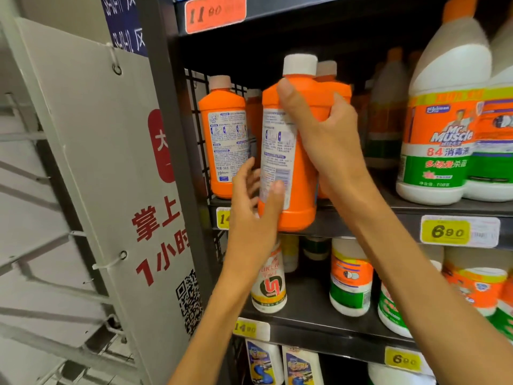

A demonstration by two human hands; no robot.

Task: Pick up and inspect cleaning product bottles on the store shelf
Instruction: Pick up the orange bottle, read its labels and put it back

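left hand [254, 201] fingers straight, thumb touching label of orange plastic bottle with white cap [291, 151]; right hand [322, 129] wraps bottle's upper body, lifted off dark shelf [402, 209].

To my left: grey sign board [91, 140] with red characters, QR code [190, 300]. Yellow price tags [446, 232] on shelf edges; orange price tag [215, 13] above.

The dark metal shelf [361, 226] carries an orange bottle [226, 140] at its left end — white Mr Muscle bottles [441, 129] stand at the right.
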